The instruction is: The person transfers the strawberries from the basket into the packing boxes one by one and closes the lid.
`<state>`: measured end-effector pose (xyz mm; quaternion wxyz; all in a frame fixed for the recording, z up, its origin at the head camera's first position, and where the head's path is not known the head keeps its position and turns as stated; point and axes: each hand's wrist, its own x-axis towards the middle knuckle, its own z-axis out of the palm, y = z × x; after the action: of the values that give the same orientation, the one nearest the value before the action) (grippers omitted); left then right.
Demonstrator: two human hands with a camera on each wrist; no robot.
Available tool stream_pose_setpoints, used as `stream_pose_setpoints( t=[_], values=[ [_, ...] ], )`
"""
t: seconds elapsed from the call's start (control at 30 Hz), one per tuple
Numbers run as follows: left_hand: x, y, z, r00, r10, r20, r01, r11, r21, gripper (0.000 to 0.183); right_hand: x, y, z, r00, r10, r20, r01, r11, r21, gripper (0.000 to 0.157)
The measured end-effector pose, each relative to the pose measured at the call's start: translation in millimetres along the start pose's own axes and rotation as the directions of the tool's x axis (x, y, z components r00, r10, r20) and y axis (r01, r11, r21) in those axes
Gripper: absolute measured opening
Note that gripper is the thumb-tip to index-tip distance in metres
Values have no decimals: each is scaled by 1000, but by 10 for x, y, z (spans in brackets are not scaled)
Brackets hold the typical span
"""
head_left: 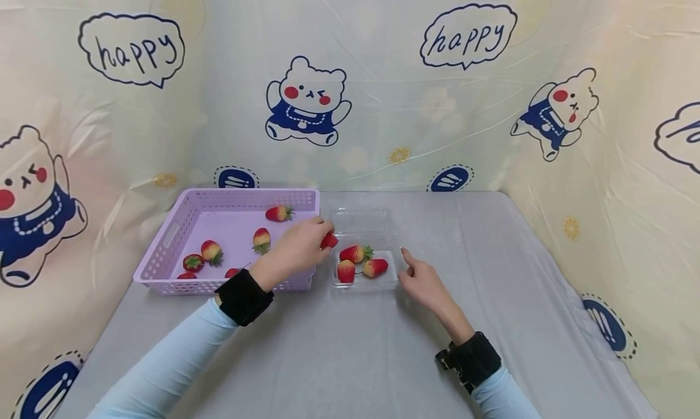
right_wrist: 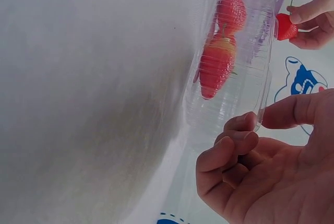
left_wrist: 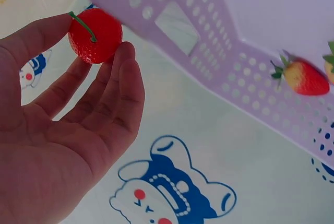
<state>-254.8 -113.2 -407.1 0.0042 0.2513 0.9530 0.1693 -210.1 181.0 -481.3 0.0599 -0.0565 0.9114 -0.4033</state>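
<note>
My left hand (head_left: 295, 247) pinches a red strawberry (left_wrist: 96, 35) with a thin green stem between thumb and fingers. It is raised between the purple basket and a clear plastic box (head_left: 365, 286). Inside the box's near half lie three strawberries, one with green leaves (head_left: 352, 253), one upright at the left (head_left: 346, 272) and one on its side (head_left: 376, 267). At the box's right side my right hand (head_left: 425, 283) pinches the rim between thumb and index finger, as the right wrist view shows. The other fingers of that hand curl inward.
The purple basket (head_left: 232, 224) with perforated walls stands left of the box and holds several strawberries, red or partly yellow. Behind the box's near half its clear lid (head_left: 361, 220) lies folded back. A grey cloth (head_left: 350, 358) covers the table, and a printed curtain (head_left: 383, 115) hangs behind.
</note>
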Motion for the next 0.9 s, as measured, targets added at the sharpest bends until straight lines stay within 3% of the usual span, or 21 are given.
stream_pose_setpoints(
  t=[0.9],
  values=[
    [-37,239,217,997,81,-2,-82,996,-33,42,-8,6,-12,1000,-12,11,12,1000,0,61]
  ],
)
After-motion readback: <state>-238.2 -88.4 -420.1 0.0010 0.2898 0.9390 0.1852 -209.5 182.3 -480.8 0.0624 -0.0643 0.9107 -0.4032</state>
